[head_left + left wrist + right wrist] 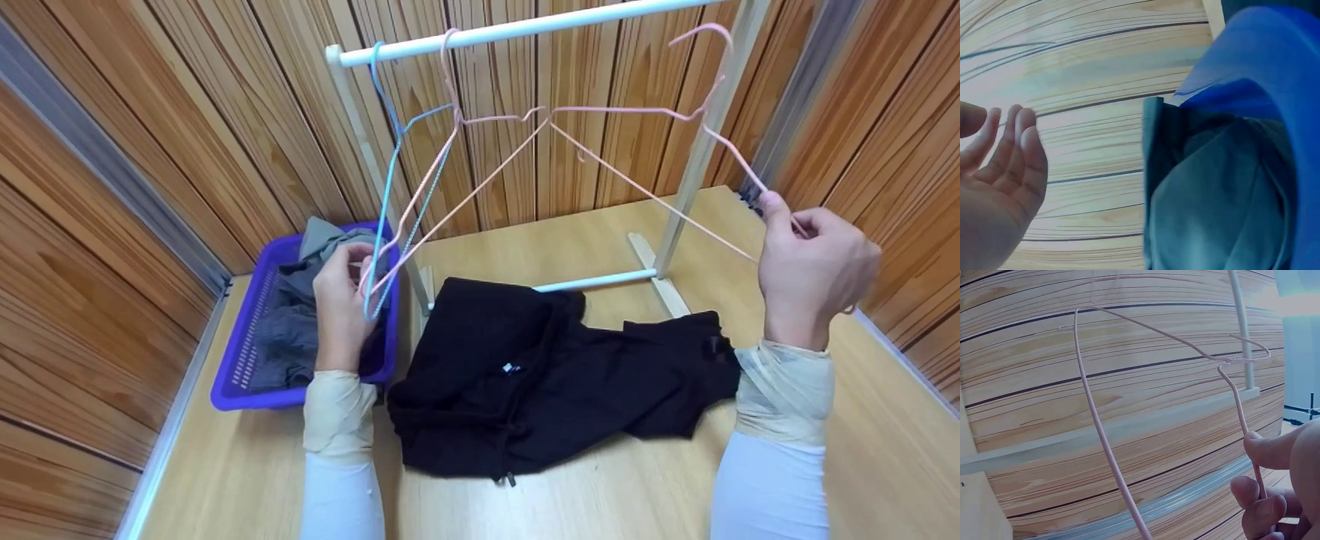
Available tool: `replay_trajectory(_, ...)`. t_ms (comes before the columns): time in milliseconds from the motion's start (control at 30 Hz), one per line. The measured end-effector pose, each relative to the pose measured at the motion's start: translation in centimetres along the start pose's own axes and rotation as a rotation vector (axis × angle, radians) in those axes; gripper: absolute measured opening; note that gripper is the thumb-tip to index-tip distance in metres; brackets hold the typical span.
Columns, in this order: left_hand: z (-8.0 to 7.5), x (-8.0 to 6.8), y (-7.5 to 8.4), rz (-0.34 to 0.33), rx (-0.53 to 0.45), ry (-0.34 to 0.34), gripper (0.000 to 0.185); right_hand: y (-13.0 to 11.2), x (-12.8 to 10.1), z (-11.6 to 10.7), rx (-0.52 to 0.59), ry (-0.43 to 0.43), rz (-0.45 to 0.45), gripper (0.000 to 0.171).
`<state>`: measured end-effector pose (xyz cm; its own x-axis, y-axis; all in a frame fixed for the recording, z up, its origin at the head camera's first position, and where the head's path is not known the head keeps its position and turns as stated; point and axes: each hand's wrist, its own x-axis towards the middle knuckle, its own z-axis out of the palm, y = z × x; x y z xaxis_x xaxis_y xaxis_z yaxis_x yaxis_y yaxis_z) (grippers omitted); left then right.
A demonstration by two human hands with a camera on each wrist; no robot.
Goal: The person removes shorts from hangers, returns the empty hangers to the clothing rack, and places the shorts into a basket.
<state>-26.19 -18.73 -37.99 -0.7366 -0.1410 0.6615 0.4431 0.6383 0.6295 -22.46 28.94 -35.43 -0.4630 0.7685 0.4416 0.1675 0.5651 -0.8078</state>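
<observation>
- Above the right side of the wooden table (885,450), the right hand (814,274) pinches a pink wire hanger (637,191) by one lower corner, thumb and curled fingers closed on the wire; the right wrist view shows the thin wire running between thumb and fingertips (1258,492).
- That pink hanger is off the rail and held in the air, tilted, its hook (712,45) up near the right post of the rack, its long bottom wire slanting down toward the hand.
- Over the left rear part of the table, the left hand (341,300) is raised at the low corners of two hangers that hang from the white rail (525,28): a blue wire hanger (386,195) and a second pink hanger (442,172).
- From the head view the left fingertips touch those low corners; the left wrist view shows the fingers (1013,152) nearly straight and loosely together, palm open, with no wire in them. Whether they actually grip a hanger cannot be told.
- Near the left edge of the table sits a purple basket (232,375) holding grey clothes (292,322), just beside and behind the left hand.
- At the middle of the table, between the two forearms, a black garment (540,375) lies crumpled, partly over the rack's base bar (600,281).
- Both forearms wear white sleeves (765,487) with beige wrist wraps.
</observation>
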Motion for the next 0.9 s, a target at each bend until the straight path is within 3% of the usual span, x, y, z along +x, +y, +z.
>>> replay_trajectory(167,-0.1,-0.4,1.2,0.092,0.015,0.008,0.015,-1.6,0.3,-0.5,0.021,0.02,0.015,0.061)
replay_trajectory(333,0.2,0.4,1.8,0.069,0.044,0.038,0.017,-2.8,0.4,-0.4,0.055,0.047,-0.007,0.059)
replay_trajectory(467,0.8,1.6,1.5,-0.037,0.036,0.049,0.022,-3.7,0.3,-0.3,0.07,0.066,-0.055,0.06)
replay_trajectory(600,1.8,3.1,1.2,-0.183,-0.045,0.035,0.037,-4.7,0.2,-0.2,0.079,0.063,-0.107,0.061)
replay_trajectory(767,3.5,5.6,1.7,-0.364,-0.283,0.009,0.058,-6.2,0.1,0.0,0.076,0.058,-0.142,0.061)
replay_trajectory(900,4.8,7.8,2.0,-0.461,-0.508,0.041,0.064,-7.0,-0.3,0.2,0.081,0.047,-0.161,0.063)
